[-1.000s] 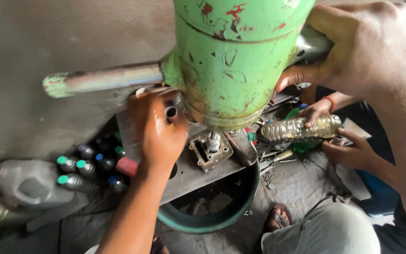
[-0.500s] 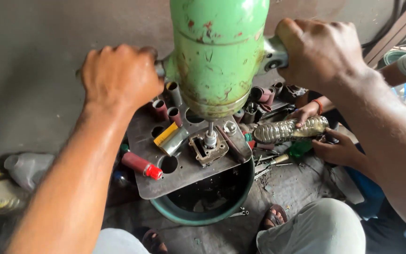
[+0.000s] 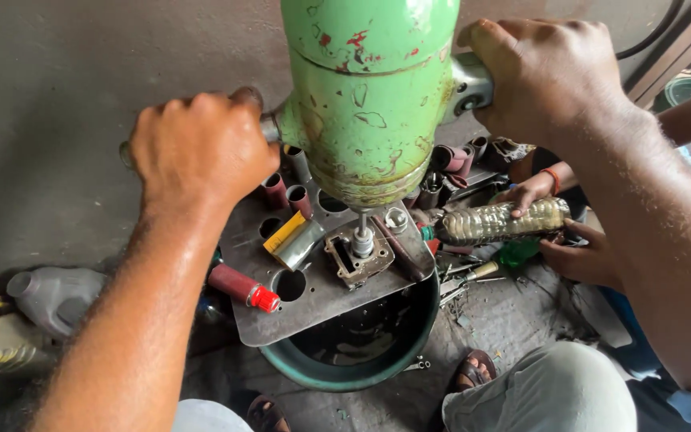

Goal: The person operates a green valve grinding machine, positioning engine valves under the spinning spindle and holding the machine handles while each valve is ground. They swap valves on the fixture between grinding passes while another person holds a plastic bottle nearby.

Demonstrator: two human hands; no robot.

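Head view: your left hand (image 3: pixel 197 148) is clamped on the left handle (image 3: pixel 128 152) and your right hand (image 3: pixel 549 72) on the right handle (image 3: pixel 469 84) of the green drill (image 3: pixel 369 96). Both hands sit level on one horizontal axis, with the drill body between them. Its long axis runs vertically, bit (image 3: pixel 361 224) down onto the metal part (image 3: pixel 357 256) on the plate (image 3: pixel 313 308), directly below and equally near either hand. Another person's hands hold a bottle (image 3: pixel 497 222) beside it.

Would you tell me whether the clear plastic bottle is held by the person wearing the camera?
No, another person's hands hold the clear plastic bottle.
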